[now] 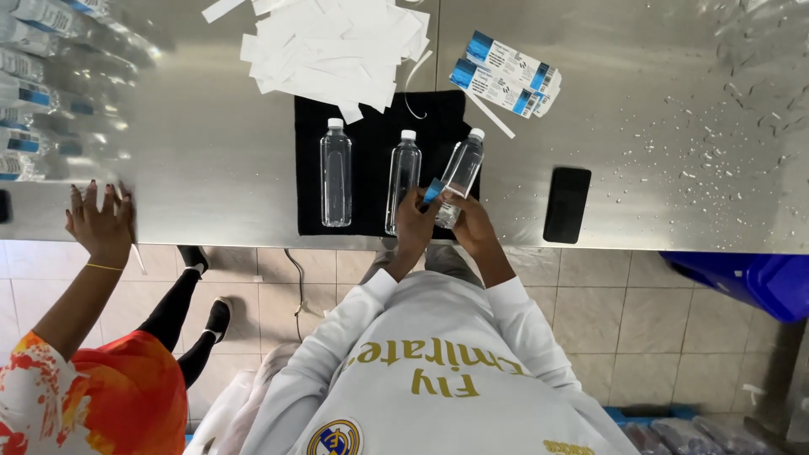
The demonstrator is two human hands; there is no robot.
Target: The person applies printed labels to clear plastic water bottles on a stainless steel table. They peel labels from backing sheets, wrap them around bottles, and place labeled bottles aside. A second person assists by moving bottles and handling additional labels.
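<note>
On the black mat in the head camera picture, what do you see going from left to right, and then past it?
Left clear bottle → middle clear bottle → bottle held in both hands → black phone → blue bin.

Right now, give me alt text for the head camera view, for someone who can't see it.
Seen from above, a person's left hand and right hand hold a clear plastic bottle with a blue label strip at its side, over a black cloth on a steel table. Two more bottles lie on the cloth; another person's hand rests at the table's edge.
</note>
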